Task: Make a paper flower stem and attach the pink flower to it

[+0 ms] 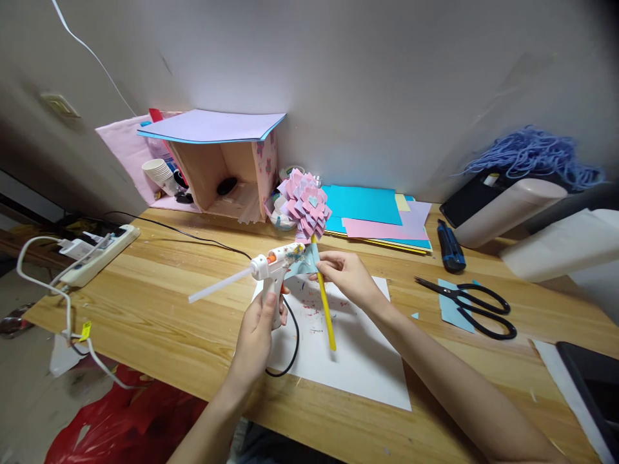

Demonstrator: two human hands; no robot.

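My left hand [261, 328] is closed around the handle of a white glue gun [276, 265], with a clear glue stick [220, 285] poking out of its back end. The nozzle meets a light blue paper piece [304, 263] beside a yellow stem; whether it touches is hard to tell. My right hand [345, 274] pinches the yellow stem [326, 309] and the blue paper near the top. At the stem's upper end is a pink and lilac paper flower [305, 203]. A stained white sheet [348, 361] lies below both hands.
Black scissors [467, 306] rest over blue paper at the right, near a utility knife [451, 246]. Coloured paper sheets [362, 205] and an open cardboard box [217, 167] stand toward the wall. A power strip [104, 254] sits on the left edge; the gun's black cord [294, 328] loops below.
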